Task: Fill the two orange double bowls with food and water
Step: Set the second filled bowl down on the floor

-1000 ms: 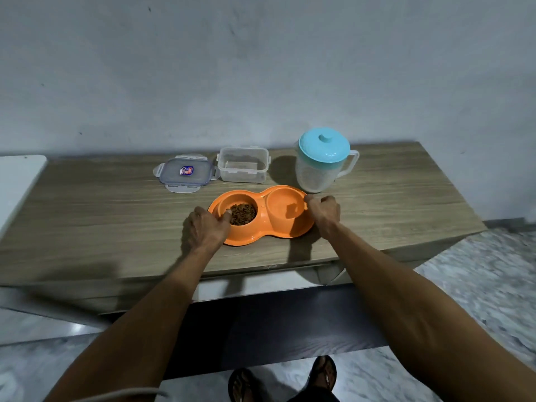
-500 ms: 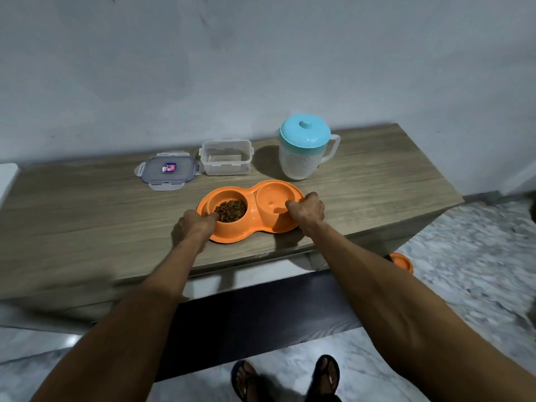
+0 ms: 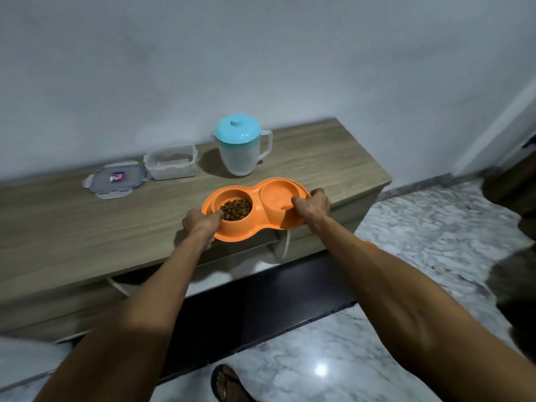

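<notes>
On the wooden bench [image 3: 87,233], the orange double bowl [image 3: 256,217] sat at the front edge, partly overhanging it. The left hand [image 3: 200,223] clamped its kibble end and the right hand [image 3: 313,207] its other end, thumbs hooked over the rim. We judged this a carry. It called for both ends kept level and a slow, even lift, so that the right well [image 3: 278,195], whose water we could not make out, would not slosh into the kibble [image 3: 235,208].
</notes>
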The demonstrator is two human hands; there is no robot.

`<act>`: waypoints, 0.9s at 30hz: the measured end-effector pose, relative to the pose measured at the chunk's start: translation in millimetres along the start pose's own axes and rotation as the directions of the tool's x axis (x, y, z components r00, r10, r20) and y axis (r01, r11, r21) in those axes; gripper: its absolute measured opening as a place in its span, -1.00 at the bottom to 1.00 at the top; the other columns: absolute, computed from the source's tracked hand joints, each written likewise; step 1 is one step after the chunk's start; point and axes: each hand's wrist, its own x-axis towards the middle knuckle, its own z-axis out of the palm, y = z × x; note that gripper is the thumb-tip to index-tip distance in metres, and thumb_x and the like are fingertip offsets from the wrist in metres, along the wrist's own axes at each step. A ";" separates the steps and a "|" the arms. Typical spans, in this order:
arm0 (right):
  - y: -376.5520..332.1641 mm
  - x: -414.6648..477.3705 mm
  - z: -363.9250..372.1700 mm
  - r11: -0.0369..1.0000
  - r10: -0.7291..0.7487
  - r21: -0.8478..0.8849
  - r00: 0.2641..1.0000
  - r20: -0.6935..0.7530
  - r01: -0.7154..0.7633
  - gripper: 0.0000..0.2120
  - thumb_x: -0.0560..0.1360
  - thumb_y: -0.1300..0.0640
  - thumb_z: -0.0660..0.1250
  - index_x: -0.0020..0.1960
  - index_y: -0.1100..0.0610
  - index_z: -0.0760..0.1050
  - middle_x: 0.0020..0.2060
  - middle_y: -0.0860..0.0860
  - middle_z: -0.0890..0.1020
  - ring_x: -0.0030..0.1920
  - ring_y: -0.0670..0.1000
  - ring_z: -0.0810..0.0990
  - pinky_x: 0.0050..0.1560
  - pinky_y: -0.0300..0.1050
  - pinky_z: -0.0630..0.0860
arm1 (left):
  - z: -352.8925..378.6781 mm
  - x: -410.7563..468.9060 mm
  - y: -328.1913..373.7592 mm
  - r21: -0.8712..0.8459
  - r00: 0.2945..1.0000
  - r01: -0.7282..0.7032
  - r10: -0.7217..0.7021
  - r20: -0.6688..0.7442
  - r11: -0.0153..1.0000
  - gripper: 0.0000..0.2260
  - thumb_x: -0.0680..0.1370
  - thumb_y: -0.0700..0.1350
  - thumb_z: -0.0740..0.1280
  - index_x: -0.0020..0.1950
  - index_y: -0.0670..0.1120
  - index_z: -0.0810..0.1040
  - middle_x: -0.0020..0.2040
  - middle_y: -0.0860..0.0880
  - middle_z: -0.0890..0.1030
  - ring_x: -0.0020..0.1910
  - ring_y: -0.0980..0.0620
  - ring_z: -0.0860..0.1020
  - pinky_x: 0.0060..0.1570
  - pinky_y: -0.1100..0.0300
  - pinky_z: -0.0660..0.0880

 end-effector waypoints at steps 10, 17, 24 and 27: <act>86.6 42.2 -204.3 0.995 0.044 0.097 0.991 -0.129 -0.031 -0.33 0.21 -0.07 0.38 0.28 0.14 0.40 0.17 0.15 0.55 0.13 0.24 0.57 0.06 0.18 0.62 | 137.5 -147.0 76.0 0.069 0.986 -0.140 0.133 0.098 0.988 -0.60 0.42 0.06 0.47 0.00 -0.27 0.61 -0.03 -0.27 0.67 -0.46 -0.11 0.55 -0.66 0.30 0.33; 145.1 85.4 -343.1 0.986 0.110 0.150 0.962 -0.250 -0.074 -0.45 0.26 -0.01 0.40 0.19 0.16 0.44 0.12 0.17 0.57 0.07 0.26 0.59 0.00 0.20 0.64 | 253.7 -233.4 134.0 0.049 0.955 -0.233 0.219 0.200 0.971 -0.60 0.42 0.05 0.48 0.00 -0.28 0.61 0.05 -0.26 0.65 -0.37 -0.12 0.59 -0.66 0.29 0.32; 193.3 156.6 -441.2 0.973 0.176 0.204 0.921 -0.348 -0.109 -0.45 0.29 0.01 0.41 0.23 0.19 0.45 0.18 0.19 0.55 0.13 0.26 0.56 0.01 0.22 0.63 | 372.8 -270.3 199.7 0.012 0.908 -0.319 0.302 0.292 0.948 -0.56 0.40 0.02 0.49 0.08 -0.30 0.57 0.13 -0.25 0.61 0.04 -0.23 0.63 -0.28 0.10 0.60; 202.0 200.2 -472.9 0.968 0.191 0.225 0.911 -0.365 -0.113 -0.44 0.30 0.02 0.40 0.26 0.17 0.42 0.21 0.18 0.51 0.16 0.25 0.52 0.01 0.23 0.63 | 424.1 -271.8 230.0 -0.009 0.891 -0.342 0.328 0.315 0.939 -0.58 0.41 0.01 0.49 0.07 -0.27 0.53 0.14 -0.24 0.56 0.04 -0.24 0.61 -0.09 0.02 0.62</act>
